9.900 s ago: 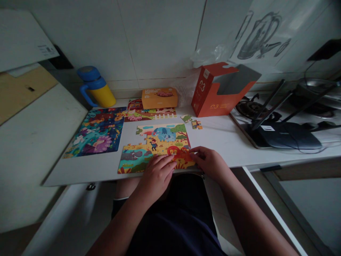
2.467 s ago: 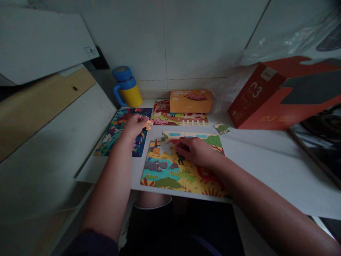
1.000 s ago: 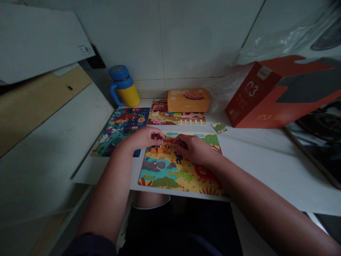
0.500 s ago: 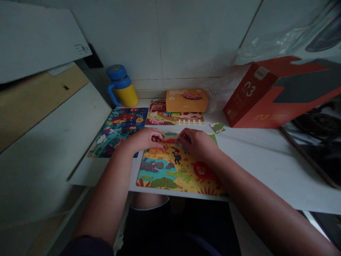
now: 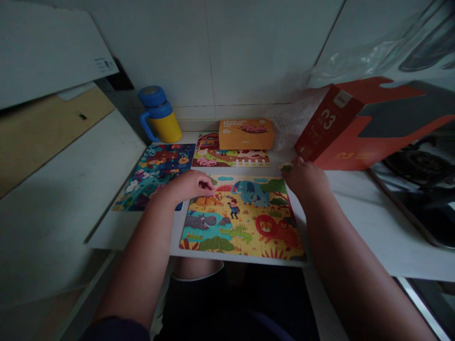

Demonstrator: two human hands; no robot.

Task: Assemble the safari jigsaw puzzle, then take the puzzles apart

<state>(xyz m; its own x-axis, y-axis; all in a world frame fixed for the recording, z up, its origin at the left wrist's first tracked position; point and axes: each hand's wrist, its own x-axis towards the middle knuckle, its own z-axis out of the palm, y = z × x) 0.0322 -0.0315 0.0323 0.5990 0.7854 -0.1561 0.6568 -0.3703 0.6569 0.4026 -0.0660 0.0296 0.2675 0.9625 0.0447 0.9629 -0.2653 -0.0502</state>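
Observation:
A colourful animal jigsaw puzzle (image 5: 245, 218) with an elephant, lions and a hippo lies flat at the counter's front edge. My left hand (image 5: 188, 185) rests on its upper left corner, fingers curled together and fingertips pressing on the puzzle. My right hand (image 5: 306, 179) has reached past the puzzle's upper right corner, just in front of the red box (image 5: 359, 125). Its bent fingers close over a small loose puzzle piece (image 5: 285, 167), of which only an edge shows.
A finished blue sea puzzle (image 5: 152, 173) lies to the left and a farm puzzle (image 5: 231, 157) behind, with a small orange box (image 5: 246, 134) on it. A blue-and-yellow mug (image 5: 158, 116) stands at the back wall. A gas stove (image 5: 419, 184) is at the right.
My right hand left the middle of the animal puzzle and moved right and back to the loose piece by the red box. The elephant area now shows whole. My left hand stayed put.

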